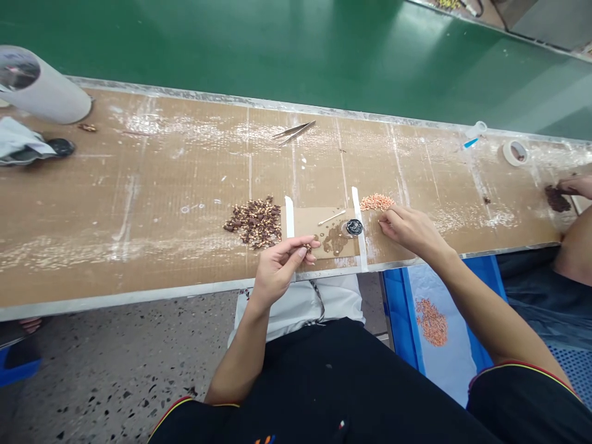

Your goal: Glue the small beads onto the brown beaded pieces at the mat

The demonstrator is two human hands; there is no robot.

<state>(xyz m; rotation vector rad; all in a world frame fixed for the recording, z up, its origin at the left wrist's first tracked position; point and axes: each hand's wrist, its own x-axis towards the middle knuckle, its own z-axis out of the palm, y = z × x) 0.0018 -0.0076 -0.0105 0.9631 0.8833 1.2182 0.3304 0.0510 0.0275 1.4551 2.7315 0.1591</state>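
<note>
My left hand (280, 268) is closed in a pinch over the near edge of a taped-down cardboard piece (303, 219), with a small brownish piece between thumb and fingers. Left of it lies a pile of small dark brown and gold pieces (256, 223). My right hand (409, 228) has its fingers pressed together just below a pile of small orange pieces (377, 202); what they hold, if anything, is hidden. Between my hands, a small round pot with black contents (354, 227) and a cotton swab (332, 217) rest on the cardboard, beside wet-looking brown stains.
Metal tweezers (295, 131) lie farther back. A white cylinder (46, 86) stands at far left. A tape roll (515, 153) lies at right, near a co-worker's hand (576, 184). Below the table, a blue tray (400, 317) holds more orange pieces. A green surface (259, 55) runs behind.
</note>
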